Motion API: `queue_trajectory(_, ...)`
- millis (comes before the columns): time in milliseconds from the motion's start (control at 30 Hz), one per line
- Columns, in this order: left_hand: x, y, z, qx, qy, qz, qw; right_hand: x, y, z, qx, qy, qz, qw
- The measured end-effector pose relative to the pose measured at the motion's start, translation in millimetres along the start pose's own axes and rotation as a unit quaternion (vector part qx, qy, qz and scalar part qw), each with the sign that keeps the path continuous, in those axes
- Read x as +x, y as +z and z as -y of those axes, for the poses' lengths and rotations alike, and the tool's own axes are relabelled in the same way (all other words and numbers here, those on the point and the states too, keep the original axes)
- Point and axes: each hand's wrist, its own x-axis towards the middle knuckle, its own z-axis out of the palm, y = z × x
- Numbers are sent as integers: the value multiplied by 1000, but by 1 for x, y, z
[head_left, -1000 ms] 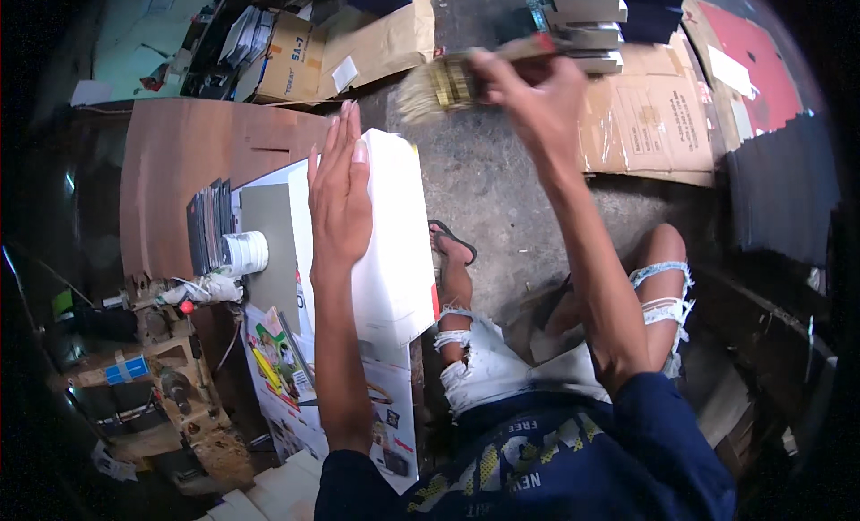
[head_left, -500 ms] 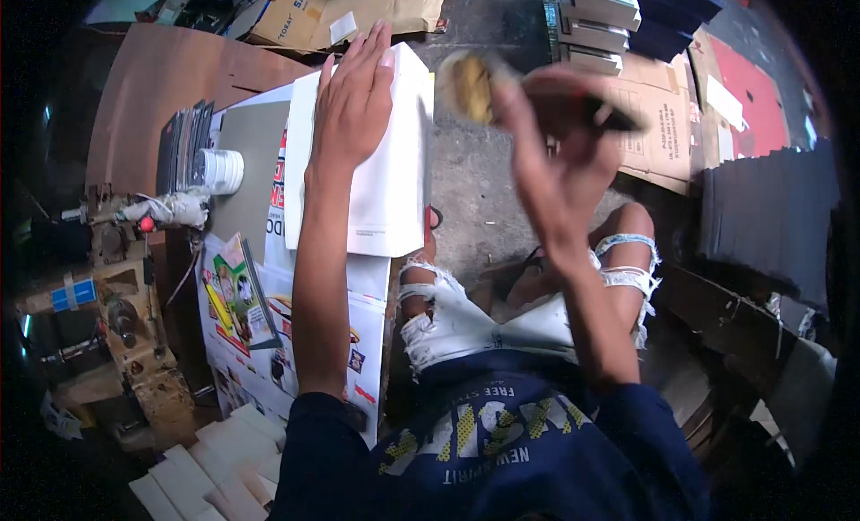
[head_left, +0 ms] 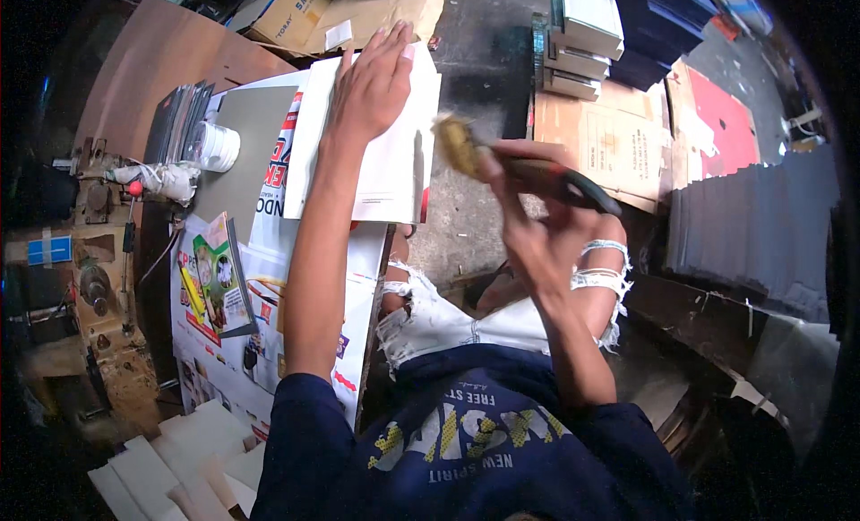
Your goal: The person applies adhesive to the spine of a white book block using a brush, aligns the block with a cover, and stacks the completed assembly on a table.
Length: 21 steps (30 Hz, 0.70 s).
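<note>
My left hand (head_left: 376, 86) lies flat with its fingers stretched out on a thick white paper block (head_left: 387, 176), pressing its top. The block rests on printed sheets (head_left: 269, 194) covering the bench. In my right hand (head_left: 546, 239), held in the air to the right of the block, is a brush-like tool (head_left: 560, 182) with a dark handle. Its yellowish, bristly-looking head (head_left: 459, 146) points left, close to the block's right edge but apart from it. Motion blurs the tool, so its details cannot be made out.
A white plastic cup (head_left: 218, 147) and a row of dark sheets (head_left: 176, 122) stand on the bench's left side. Brochures (head_left: 219, 279) lie nearer. A worn machine (head_left: 94, 279) is at far left. Boxes (head_left: 587, 19), cardboard (head_left: 600, 145) and a grey stack (head_left: 743, 225) are at right.
My right hand has lowered the tool slightly and brought its head toward the block's right edge. The left hand stays flat on the block. The whole view has shifted a little.
</note>
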Motion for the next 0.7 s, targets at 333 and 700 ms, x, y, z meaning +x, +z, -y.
queue_trajectory(333, -3, 4, 5, 17, 2, -3, 1000, -49, -14, 37, 50, 88, 79, 992)
queue_trajectory(700, -3, 5, 1, 15, -2, -23, 1000, -45, -8, 22, -11, 144, 36, 989)
